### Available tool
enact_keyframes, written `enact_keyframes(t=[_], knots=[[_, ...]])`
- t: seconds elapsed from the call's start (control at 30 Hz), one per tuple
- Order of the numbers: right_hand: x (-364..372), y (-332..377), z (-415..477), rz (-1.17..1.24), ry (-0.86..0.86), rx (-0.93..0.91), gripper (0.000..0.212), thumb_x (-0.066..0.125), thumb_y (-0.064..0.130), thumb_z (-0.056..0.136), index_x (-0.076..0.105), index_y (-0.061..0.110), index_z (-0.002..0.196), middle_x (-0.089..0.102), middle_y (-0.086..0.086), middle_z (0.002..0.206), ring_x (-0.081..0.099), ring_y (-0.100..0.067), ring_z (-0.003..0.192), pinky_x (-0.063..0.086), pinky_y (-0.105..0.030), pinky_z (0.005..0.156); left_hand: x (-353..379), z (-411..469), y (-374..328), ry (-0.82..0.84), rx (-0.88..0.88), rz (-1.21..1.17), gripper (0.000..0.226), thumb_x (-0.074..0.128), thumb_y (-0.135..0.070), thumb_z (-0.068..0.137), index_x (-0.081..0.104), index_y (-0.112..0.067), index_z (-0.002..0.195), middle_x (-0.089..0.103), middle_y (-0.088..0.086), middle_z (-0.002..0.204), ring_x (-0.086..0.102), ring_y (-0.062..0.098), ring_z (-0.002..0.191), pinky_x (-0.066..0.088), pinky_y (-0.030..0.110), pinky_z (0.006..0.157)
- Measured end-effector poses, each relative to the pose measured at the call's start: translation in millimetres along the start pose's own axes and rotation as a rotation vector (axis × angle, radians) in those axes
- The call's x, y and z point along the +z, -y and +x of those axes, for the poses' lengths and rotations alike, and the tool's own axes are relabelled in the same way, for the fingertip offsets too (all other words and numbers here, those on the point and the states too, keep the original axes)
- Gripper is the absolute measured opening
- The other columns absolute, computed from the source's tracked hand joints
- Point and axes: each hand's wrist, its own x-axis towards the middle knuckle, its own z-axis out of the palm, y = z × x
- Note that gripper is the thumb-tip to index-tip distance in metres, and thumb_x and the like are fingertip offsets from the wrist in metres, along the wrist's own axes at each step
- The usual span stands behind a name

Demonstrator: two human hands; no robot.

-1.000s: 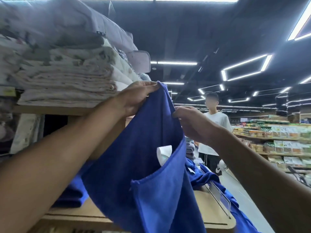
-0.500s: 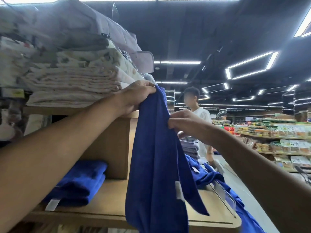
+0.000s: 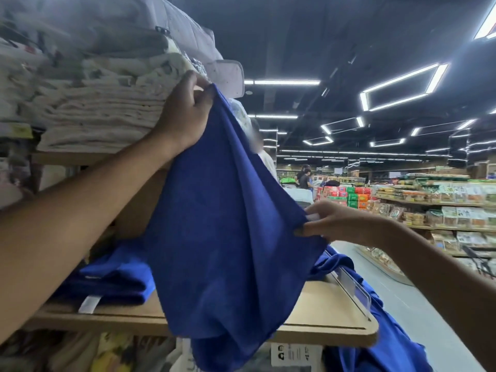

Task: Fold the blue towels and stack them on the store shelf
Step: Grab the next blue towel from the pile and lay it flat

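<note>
While a stack of pale folded linens (image 3: 94,111) fills the upper left of the frame, a wooden shelf (image 3: 335,318) is seen across the lower middle. Folded blue towels (image 3: 115,277) are laid on it at lower left, with a white label (image 3: 90,304) hanging at their front. A clear plastic strip (image 3: 349,288) stands along the shelf's right side, and loose blue cloth (image 3: 389,345) is heaped beyond it at lower right. Stocked food shelves (image 3: 442,205) and shoppers (image 3: 304,178) are seen far off at right.

The shelf's middle is hidden by the blue towel (image 3: 228,237), which is held up at the centre of the frame and hangs past the shelf's front edge. Its top corner is pinched by the left hand (image 3: 185,116), the fingers (image 3: 200,99) curled tight around the cloth just in front of the linens. Its right edge is gripped lower down by the right hand (image 3: 338,224), between thumb and bent fingers (image 3: 308,232), so that the cloth is stretched in folds between the two hands.
</note>
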Motion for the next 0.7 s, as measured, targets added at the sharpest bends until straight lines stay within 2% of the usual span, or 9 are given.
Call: enact_keyframes(t=[0.07,0.13,0.2,0.3,0.37,0.43,0.53,0.6,0.7], knots=[[-10.8,-7.7,-8.0,0.109,-0.047,0.009,0.029,0.075,0.022,0.089,0.071,0.002,0.109,0.077,-0.015,0.106,0.074,-0.034,0.100,0.059,-0.050,0.091,-12.6,-12.7,6.1,-0.050,0.069,0.050,0.007,0.048,-0.030,0.101,0.051,-0.024,0.099,0.057,-0.006,0.080,0.052,-0.001,0.068,0.040,0.021,0.072],[-20.4,-12.8,-14.7,0.183,-0.064,-0.019,0.037,0.076,0.030,0.082,0.073,0.008,0.111,0.078,-0.010,0.107,0.075,-0.029,0.100,0.061,-0.045,0.088,-25.0,-29.1,13.6,-0.089,0.109,0.114,0.011,0.047,-0.034,0.102,0.051,-0.024,0.103,0.061,-0.006,0.092,0.056,0.004,0.080,0.040,0.024,0.076],[-28.2,-17.1,-18.9,0.234,-0.081,-0.040,0.034,0.075,0.034,0.079,0.077,0.011,0.104,0.078,-0.009,0.105,0.076,-0.026,0.097,0.063,-0.039,0.082,-35.6,-46.5,21.0,-0.105,0.110,0.141,0.005,0.047,-0.037,0.102,0.047,-0.035,0.098,0.062,-0.012,0.093,0.056,0.001,0.082,0.040,0.023,0.075],[-35.5,-24.8,-20.8,0.342,-0.071,-0.065,0.021,0.069,0.031,0.083,0.082,0.014,0.087,0.079,-0.007,0.092,0.076,-0.018,0.086,0.061,-0.030,0.073,-45.8,-71.4,32.3,-0.110,0.033,0.030,0.007,0.051,-0.037,0.101,0.053,-0.041,0.094,0.065,-0.021,0.087,0.060,-0.012,0.081,0.045,0.014,0.074],[-37.3,-30.2,-22.4,0.416,-0.051,-0.083,0.019,0.066,0.022,0.086,0.082,0.014,0.090,0.078,-0.007,0.096,0.075,-0.017,0.088,0.060,-0.028,0.073,-49.8,-88.7,39.1,-0.100,-0.040,-0.098,0.012,0.053,-0.034,0.100,0.064,-0.037,0.095,0.071,-0.023,0.084,0.061,-0.013,0.079,0.046,0.011,0.071],[-38.1,-34.0,-24.3,0.422,-0.069,-0.111,0.021,0.067,0.015,0.085,0.081,0.015,0.102,0.077,-0.010,0.107,0.075,-0.022,0.098,0.062,-0.032,0.079,-52.5,-105.7,46.0,-0.115,-0.129,-0.198,0.017,0.057,-0.035,0.099,0.072,-0.036,0.090,0.072,-0.024,0.081,0.059,-0.011,0.074,0.045,0.011,0.066],[-35.6,-36.2,-25.0,0.396,-0.149,-0.111,0.047,0.074,0.016,0.080,0.070,0.017,0.127,0.073,-0.013,0.121,0.070,-0.031,0.112,0.056,-0.049,0.098,-53.1,-127.8,52.9,-0.157,-0.247,-0.330,0.016,0.060,-0.040,0.096,0.074,-0.038,0.087,0.072,-0.020,0.080,0.059,-0.008,0.072,0.047,0.014,0.062],[-32.8,-37.1,-24.1,0.341,-0.205,-0.069,0.047,0.077,0.023,0.077,0.072,0.012,0.122,0.074,-0.011,0.118,0.070,-0.031,0.112,0.051,-0.055,0.105,-52.6,-139.9,55.4,-0.161,-0.269,-0.348,0.018,0.058,-0.040,0.097,0.071,-0.037,0.086,0.071,-0.020,0.077,0.060,-0.008,0.069,0.047,0.012,0.059],[-30.1,-34.0,-26.1,0.216,-0.240,-0.007,0.039,0.071,0.039,0.081,0.077,0.010,0.105,0.078,-0.009,0.106,0.070,-0.031,0.110,0.052,-0.053,0.102,-52.5,-150.4,54.3,-0.152,-0.297,-0.347,0.019,0.054,-0.044,0.101,0.065,-0.035,0.088,0.070,-0.019,0.078,0.061,-0.006,0.068,0.047,0.011,0.057]])
